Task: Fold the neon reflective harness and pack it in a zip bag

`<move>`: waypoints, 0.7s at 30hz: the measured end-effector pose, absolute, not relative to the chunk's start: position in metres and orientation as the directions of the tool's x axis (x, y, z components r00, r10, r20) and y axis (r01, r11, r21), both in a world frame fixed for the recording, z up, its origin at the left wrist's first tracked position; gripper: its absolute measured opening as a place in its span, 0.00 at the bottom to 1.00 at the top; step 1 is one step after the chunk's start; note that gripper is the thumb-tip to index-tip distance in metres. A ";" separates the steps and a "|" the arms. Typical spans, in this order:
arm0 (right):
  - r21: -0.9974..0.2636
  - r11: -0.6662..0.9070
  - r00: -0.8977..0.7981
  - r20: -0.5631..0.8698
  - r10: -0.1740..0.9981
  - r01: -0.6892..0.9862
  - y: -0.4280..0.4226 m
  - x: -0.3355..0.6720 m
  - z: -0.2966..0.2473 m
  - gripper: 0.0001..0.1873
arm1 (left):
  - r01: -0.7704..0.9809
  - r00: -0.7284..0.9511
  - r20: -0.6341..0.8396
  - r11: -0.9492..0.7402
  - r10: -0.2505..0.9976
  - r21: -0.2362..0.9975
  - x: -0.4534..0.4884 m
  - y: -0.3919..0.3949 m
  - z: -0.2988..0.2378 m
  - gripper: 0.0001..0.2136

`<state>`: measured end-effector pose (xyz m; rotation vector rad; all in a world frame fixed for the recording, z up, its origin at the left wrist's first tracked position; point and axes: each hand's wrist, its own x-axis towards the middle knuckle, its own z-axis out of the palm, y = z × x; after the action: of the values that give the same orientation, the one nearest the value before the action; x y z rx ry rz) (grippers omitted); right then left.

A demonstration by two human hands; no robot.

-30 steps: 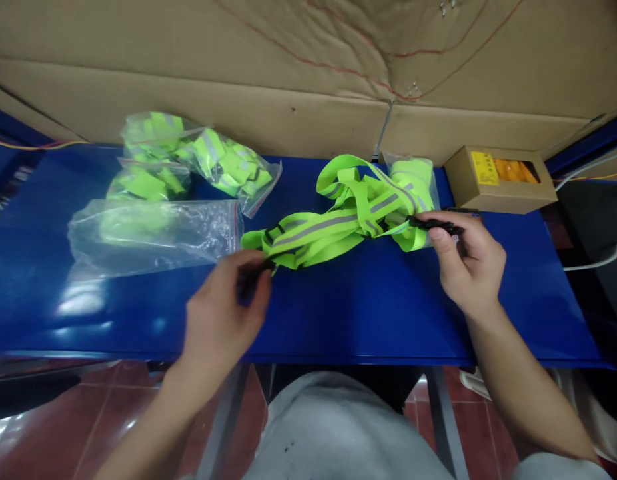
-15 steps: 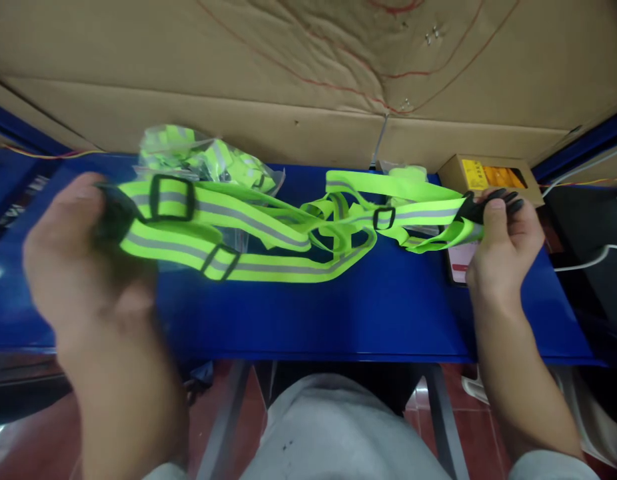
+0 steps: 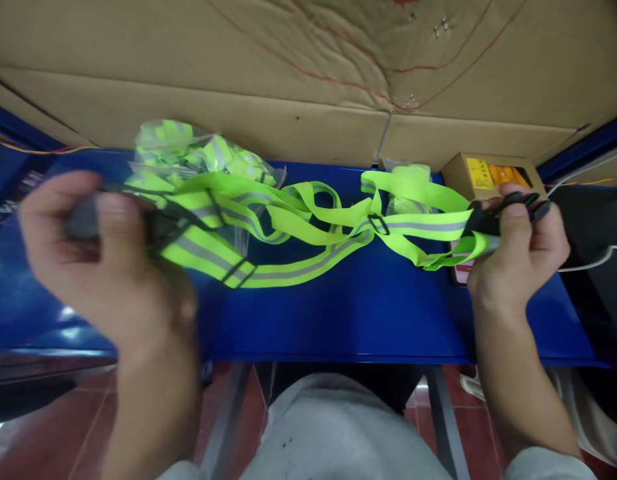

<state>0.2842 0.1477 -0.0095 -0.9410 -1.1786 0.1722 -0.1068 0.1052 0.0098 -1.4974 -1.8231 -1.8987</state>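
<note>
Both left hand [image 3: 118,273] and right hand [image 3: 518,253] are clamped on black plastic fittings [image 3: 483,217] of a lime-green, grey-striped fabric harness [image 3: 288,275], drawn out over the glossy blue counter [image 3: 358,320], middle loops not yet straight; clear plastic bags [image 3: 228,160] line the counter's back.

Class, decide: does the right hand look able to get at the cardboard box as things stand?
Probably not without letting go: the right hand holds a black clip, though its way to the cardboard box beyond looks free.

Workshop-like place — blue worktable [image 3: 338,327], cardboard backing [image 3: 163,50], bagged reflective straps [image 3: 226,157]
</note>
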 end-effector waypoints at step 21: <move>-0.407 0.749 -0.418 0.643 0.642 0.523 0.006 0.199 -0.043 0.38 | 0.367 -0.115 0.507 -0.438 0.854 0.821 0.037 -0.029 -0.039 0.27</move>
<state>0.1991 0.0058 -0.0431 -0.8727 -2.1096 0.1810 0.0375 -0.0288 -0.0391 -2.3044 -1.7742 -2.0774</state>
